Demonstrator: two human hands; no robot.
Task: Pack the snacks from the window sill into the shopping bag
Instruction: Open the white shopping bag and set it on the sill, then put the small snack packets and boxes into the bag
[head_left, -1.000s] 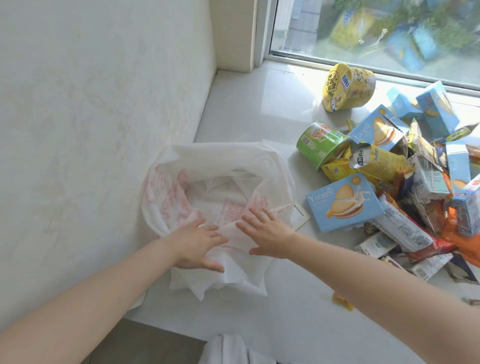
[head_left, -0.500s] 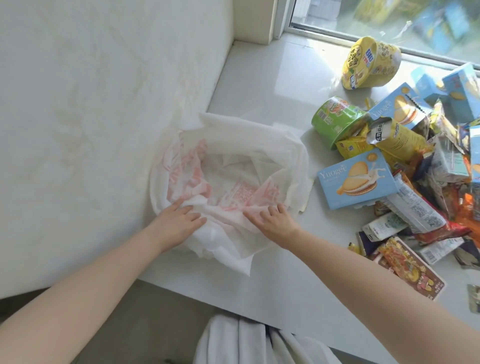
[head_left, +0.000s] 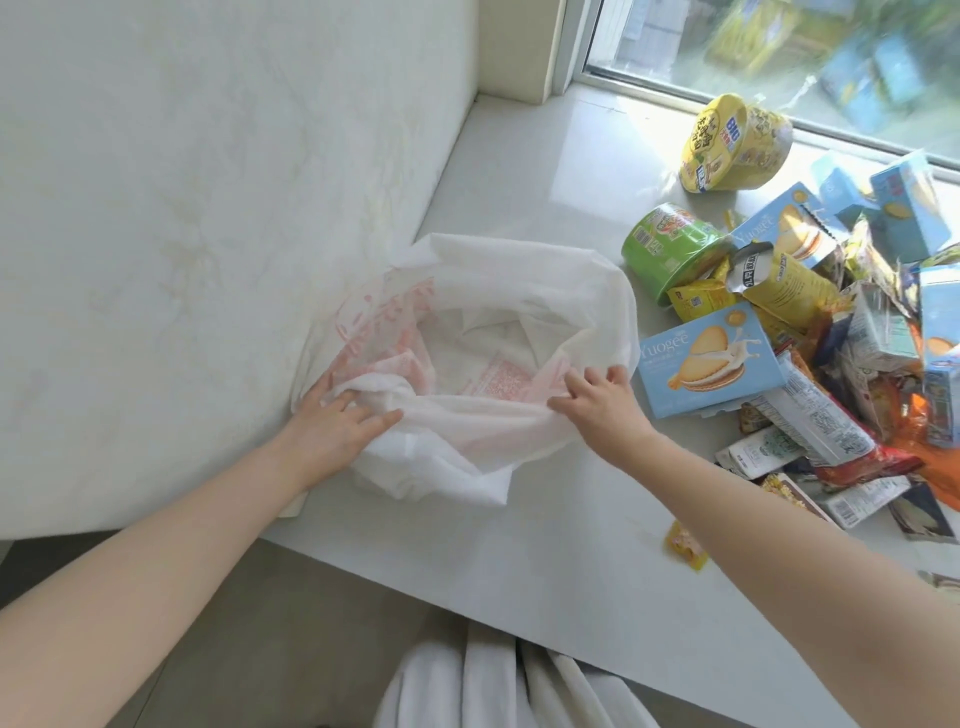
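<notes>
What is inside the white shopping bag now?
Inside the shopping bag only its own crumpled white fabric with red print shows; no snack is visible. The rim held by the left hand and right hand covers the near part.

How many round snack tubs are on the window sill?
2. The yellow tub lies on its side near the window; the green tub lies tipped at the left edge of the snack pile. More could hide under the pile.

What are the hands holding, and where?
Both hold the shopping bag by its near rim: left hand at the left side, right hand at the right.
</notes>
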